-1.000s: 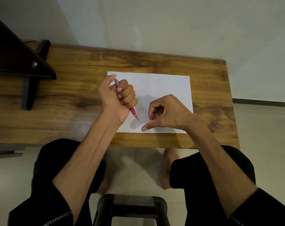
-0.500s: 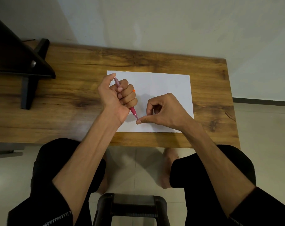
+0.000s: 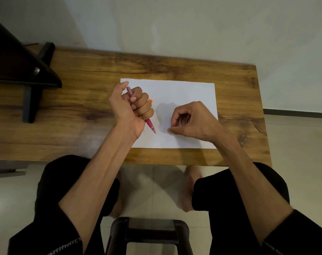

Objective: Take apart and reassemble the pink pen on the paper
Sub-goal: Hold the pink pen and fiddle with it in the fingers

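Note:
My left hand (image 3: pixel 131 109) is closed in a fist around the pink pen (image 3: pixel 150 124). The pen slants, with its thin tip pointing down and right just above the white paper (image 3: pixel 189 89) and its paler rear end sticking out by my thumb. A small orange piece (image 3: pixel 150 100) peeks out behind my left knuckles, on the paper. My right hand (image 3: pixel 191 120) rests on the paper to the right of the tip, a short gap away. Its thumb and forefinger are pinched together, and I see nothing between them.
The paper lies on a wooden table (image 3: pixel 83 100) against a pale wall. A dark stand (image 3: pixel 27 70) occupies the table's far left. Below the near edge are my knees and a dark stool (image 3: pixel 149 234) on the tiled floor.
My right hand went left until its thumb and forefinger met the pen tip, then drew back to the right. My left hand and the pen stayed put.

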